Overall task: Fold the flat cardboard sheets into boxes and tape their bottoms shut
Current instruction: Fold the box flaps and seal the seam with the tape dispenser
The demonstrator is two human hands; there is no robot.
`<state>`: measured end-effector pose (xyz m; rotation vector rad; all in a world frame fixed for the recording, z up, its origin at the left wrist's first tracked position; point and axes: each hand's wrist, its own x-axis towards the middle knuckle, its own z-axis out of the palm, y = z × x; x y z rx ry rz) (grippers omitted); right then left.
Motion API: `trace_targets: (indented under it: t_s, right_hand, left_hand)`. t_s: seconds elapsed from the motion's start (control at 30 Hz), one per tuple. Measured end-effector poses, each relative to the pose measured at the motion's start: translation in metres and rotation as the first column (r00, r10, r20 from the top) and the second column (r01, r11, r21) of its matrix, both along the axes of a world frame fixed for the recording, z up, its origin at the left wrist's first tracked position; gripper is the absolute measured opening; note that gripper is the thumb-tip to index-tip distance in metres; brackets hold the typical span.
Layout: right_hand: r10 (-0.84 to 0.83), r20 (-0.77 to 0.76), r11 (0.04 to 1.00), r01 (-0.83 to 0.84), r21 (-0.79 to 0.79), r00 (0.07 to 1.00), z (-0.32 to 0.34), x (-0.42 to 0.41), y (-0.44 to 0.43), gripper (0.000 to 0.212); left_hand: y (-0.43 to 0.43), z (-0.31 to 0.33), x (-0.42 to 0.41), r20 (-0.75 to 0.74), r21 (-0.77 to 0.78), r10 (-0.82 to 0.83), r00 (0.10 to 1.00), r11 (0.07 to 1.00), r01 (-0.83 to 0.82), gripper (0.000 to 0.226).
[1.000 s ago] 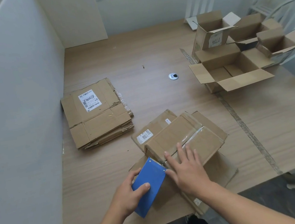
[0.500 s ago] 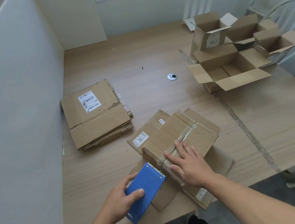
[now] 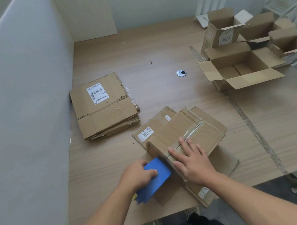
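A folded cardboard box (image 3: 183,134) lies bottom up near the table's front edge, a strip of clear tape running along its middle seam. My right hand (image 3: 192,157) presses flat on the near end of that seam with straight fingers. My left hand (image 3: 137,175) grips a blue tape dispenser (image 3: 155,178) held against the box's near left corner. Flat cardboard sheets (image 3: 225,160) lie under the box. A stack of flat sheets (image 3: 103,107) with a white label sits to the left by the wall.
Several open finished boxes (image 3: 242,66) stand at the back right of the wooden table (image 3: 151,54). A metal cable grommet (image 3: 181,73) sits mid-table. A grey partition wall (image 3: 19,111) bounds the left side. A white chair (image 3: 293,10) stands at the far right.
My left hand drew the blue dispenser down and toward me past the box's near edge. My right hand slid slightly along the taped seam. The box shifted a little.
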<state>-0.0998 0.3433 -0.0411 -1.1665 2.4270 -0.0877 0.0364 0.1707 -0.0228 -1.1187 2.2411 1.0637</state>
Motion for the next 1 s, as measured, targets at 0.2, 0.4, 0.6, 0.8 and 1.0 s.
trace_targets:
  t_s: [0.2, 0.4, 0.6, 0.8, 1.0]
  right_hand:
    - [-0.026, 0.011, 0.999, 0.026, -0.020, 1.000, 0.000, -0.001, -0.004, 0.051]
    - [-0.046, 0.015, 0.999, 0.047, -0.025, 0.999, 0.000, -0.003, -0.005, 0.051]
    - [-0.056, -0.015, 0.998, 0.055, -0.024, 0.998, 0.007, -0.004, -0.008, 0.054]
    - [-0.093, -0.033, 0.994, 0.091, -0.054, 0.995, 0.013, 0.002, -0.014, 0.054]
    - [-0.070, -0.125, 0.991, 0.055, -0.118, 0.990, 0.008, 0.013, -0.022, 0.065]
  left_hand:
    - [0.004, 0.007, -0.026, 0.079, -0.107, -0.043, 0.996, 0.993, 0.052, 0.037]
    - [0.019, 0.008, -0.032, 0.105, -0.265, -0.073, 0.992, 0.959, 0.099, 0.029]
    - [0.022, 0.010, -0.023, 0.049, -0.294, -0.078, 0.996, 0.952, 0.089, 0.030]
    - [0.001, 0.011, 0.018, -0.068, -0.135, 0.023, 0.997, 0.990, -0.032, 0.031]
    - [-0.005, 0.016, 0.059, -0.133, -0.073, 0.113, 0.985, 0.990, -0.124, 0.024]
